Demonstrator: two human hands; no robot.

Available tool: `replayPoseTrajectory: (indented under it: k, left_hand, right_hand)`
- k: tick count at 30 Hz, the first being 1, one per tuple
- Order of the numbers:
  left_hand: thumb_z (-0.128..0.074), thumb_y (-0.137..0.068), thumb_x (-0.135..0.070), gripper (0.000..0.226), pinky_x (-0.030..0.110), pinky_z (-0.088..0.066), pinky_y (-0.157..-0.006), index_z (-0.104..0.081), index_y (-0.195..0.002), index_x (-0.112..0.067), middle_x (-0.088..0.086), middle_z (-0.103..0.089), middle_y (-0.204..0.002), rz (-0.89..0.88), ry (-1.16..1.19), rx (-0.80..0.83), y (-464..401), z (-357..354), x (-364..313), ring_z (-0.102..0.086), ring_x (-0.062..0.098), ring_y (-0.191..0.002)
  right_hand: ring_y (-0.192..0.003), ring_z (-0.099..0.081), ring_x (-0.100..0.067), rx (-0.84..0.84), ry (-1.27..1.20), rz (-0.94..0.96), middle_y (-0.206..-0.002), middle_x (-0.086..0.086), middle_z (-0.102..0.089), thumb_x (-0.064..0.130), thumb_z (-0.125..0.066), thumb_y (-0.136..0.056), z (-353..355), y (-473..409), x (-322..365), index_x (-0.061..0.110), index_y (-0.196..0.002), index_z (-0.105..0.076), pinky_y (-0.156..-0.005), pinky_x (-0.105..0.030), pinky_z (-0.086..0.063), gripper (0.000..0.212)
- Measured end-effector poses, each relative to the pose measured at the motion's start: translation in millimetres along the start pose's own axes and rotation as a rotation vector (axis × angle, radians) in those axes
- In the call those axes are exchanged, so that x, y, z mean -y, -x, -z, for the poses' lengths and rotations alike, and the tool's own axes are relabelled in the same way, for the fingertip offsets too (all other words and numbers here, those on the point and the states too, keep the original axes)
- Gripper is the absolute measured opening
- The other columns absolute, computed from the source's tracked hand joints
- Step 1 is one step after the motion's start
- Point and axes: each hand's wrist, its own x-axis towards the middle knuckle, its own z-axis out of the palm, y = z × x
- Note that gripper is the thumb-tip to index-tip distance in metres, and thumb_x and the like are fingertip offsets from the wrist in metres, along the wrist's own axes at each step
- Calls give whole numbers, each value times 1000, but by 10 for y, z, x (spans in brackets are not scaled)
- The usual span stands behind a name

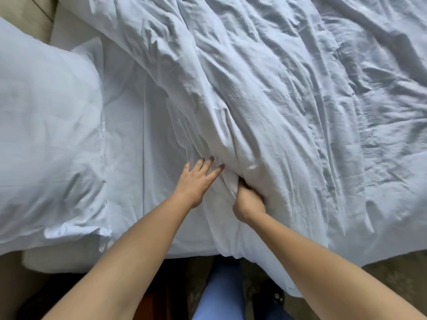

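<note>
The bed-making looked to be at an early stage. The duvet (288, 93) lay in a rumpled heap across the middle and right of the bed, creased all over. Its edge was bunched into a thick roll that ran down to the near side and hung a little over it. The right hand (248, 202) was sunk into that roll close to the bedside, its grip closed tight round a fold of the cover, with the fingertips hidden in the cloth. The left hand (196, 181) lay just beside it, its grip wide open and holding nothing. Its fingers were straight and spread, their tips touching the foot of the roll where it met the sheet (138, 139). The sheet showed bare and fairly smooth between the duvet and the pillow (46, 123), which rested at the left end, apart from the duvet. By the look of it, spreading the duvet flat, drawing it toward the pillow and smoothing the creases all remained to be done.
</note>
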Motion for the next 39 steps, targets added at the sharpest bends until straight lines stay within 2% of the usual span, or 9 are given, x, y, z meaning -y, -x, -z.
replayPoseTrajectory:
  k: [6,10,13,20,24,26,32,35,39]
  left_hand:
    - [-68,-82,-24,95,54,-5,-117,-2,-151,-36,10,10,-159,-29,-102,66,481,341,-526,7,28,-147]
    - [-68,-79,-24,57,37,-42,-94,-43,-131,-26,5,-45,-133,-122,-31,97,993,503,-936,-47,27,-122]
    - [-53,-87,-20,31,31,-40,-74,-52,-118,-21,6,-59,-115,42,74,69,1400,705,-1246,-56,28,-105]
    - [-51,-86,-20,25,27,-39,-73,-61,-105,-7,12,-63,-116,175,126,133,2289,809,-1862,-58,30,-107]
    - [-59,-76,-16,14,25,-36,-52,-49,-66,-12,6,-59,-79,247,290,320,2709,644,-1950,-52,24,-74]
    - [-63,-73,-18,18,25,-33,-48,-48,-65,-13,2,-51,-71,294,295,390,2869,555,-1914,-48,22,-70]
    - [-67,-65,-15,17,22,-36,-50,-52,-58,-15,0,-53,-65,278,439,291,3019,385,-1735,-50,18,-63]
    - [-70,-67,-11,18,18,-33,-46,-57,-56,-17,-5,-49,-56,246,693,206,2993,356,-1588,-45,9,-52]
    - [-77,-57,-18,23,25,-41,-61,-72,-78,-12,-4,-58,-66,198,1005,176,2989,340,-1246,-53,10,-64]
  right_hand:
    - [-106,-57,-31,186,29,339,-117,-13,-59,5,-45,-89,352,1015,-205,12,-124,-48,-85,-39,-48,36]
    - [-103,-55,-30,218,109,437,-115,-15,-57,2,-45,-86,484,1530,-473,10,-131,-42,-79,-36,-46,45]
    - [-110,-56,-28,192,101,474,-119,-8,-60,8,-45,-86,593,1775,-680,19,-133,-45,-82,-34,-46,48]
    - [-114,-54,-33,157,220,553,-131,-14,-52,6,-50,-86,847,2327,-1012,17,-143,-33,-85,-30,-45,61]
    - [-109,-55,-27,328,297,581,-132,-12,-51,8,-52,-88,685,2580,-1044,19,-148,-29,-79,-25,-42,64]
    - [-105,-54,-22,416,400,596,-127,-7,-53,7,-60,-85,491,2656,-981,15,-143,-37,-81,-26,-42,62]
    - [-137,-35,-23,537,347,537,-151,-2,-32,48,-74,-74,287,2696,-793,16,-150,-24,-111,-35,-32,96]
    - [-133,-39,-23,535,224,492,-146,0,-38,65,-74,-60,277,2680,-630,20,-148,-25,-110,-38,-33,111]
    - [-96,-56,-18,503,142,457,-106,1,-59,51,-79,-59,187,2555,-327,24,-112,-54,-84,-30,-46,64]
